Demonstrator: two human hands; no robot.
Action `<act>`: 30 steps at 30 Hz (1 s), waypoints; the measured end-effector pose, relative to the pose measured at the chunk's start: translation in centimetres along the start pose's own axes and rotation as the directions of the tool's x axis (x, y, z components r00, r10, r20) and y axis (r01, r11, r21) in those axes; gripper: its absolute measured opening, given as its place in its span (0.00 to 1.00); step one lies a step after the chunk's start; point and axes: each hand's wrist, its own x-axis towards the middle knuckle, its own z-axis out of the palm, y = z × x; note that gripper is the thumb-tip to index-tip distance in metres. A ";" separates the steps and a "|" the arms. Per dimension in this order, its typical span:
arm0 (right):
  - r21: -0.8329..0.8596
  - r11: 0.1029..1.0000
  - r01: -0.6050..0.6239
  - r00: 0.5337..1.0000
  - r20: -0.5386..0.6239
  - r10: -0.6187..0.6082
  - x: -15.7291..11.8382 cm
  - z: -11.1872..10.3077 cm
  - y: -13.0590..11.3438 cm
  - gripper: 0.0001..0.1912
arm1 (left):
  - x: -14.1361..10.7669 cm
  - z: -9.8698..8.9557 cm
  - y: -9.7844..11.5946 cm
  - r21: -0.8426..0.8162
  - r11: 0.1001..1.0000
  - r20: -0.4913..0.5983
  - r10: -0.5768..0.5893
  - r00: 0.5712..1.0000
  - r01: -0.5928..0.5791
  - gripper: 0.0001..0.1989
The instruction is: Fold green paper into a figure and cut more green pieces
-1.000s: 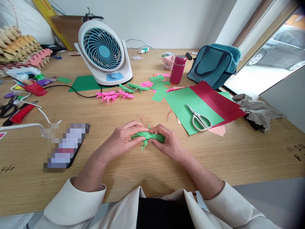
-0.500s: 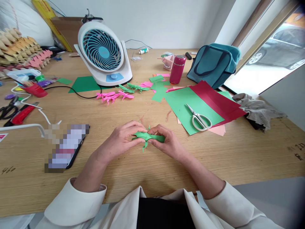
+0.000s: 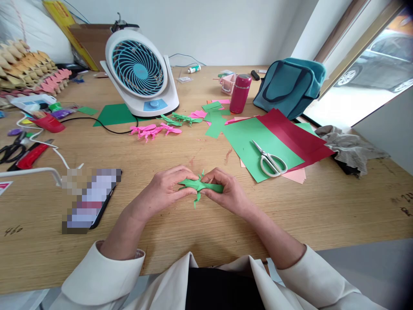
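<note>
While the left hand (image 3: 169, 184) and right hand (image 3: 228, 189) pinched the green paper figure (image 3: 193, 184) over the tabletop (image 3: 151, 151), its shaping seemed underway. The next press probably called for lightness, though finer detail was unclear.

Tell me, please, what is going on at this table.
A person's left hand and right hand together hold a folded green paper figure between their fingers. Pink folded figures and other green ones lie farther back, near the fan. To the right, white-handled scissors rest on a green sheet.
</note>
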 end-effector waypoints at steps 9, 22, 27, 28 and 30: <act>0.038 0.999 -0.016 1.000 0.013 0.015 0.0 0.0 0.2 0.07 | 0.2 0.1 0.1 0.008 1.000 -0.020 0.021 1.000 -0.020 0.10; 0.008 1.000 0.012 1.000 0.006 -0.012 0.0 0.0 0.4 0.08 | -0.3 0.1 0.0 0.009 0.999 0.012 -0.047 0.999 0.047 0.13; 0.010 1.000 0.024 0.999 -0.024 -0.024 0.0 -0.1 0.5 0.08 | -0.1 -0.2 0.4 -0.010 1.000 0.052 -0.017 0.999 0.017 0.12; 0.003 0.999 0.034 0.999 -0.020 -0.034 0.0 -0.2 0.4 0.07 | 0.0 -0.3 0.5 -0.009 1.000 0.055 0.003 0.998 -0.003 0.11; 0.012 0.999 0.047 0.999 -0.002 -0.047 0.0 -0.3 0.4 0.07 | 0.0 -0.4 0.4 -0.002 1.000 0.056 0.025 0.998 -0.025 0.10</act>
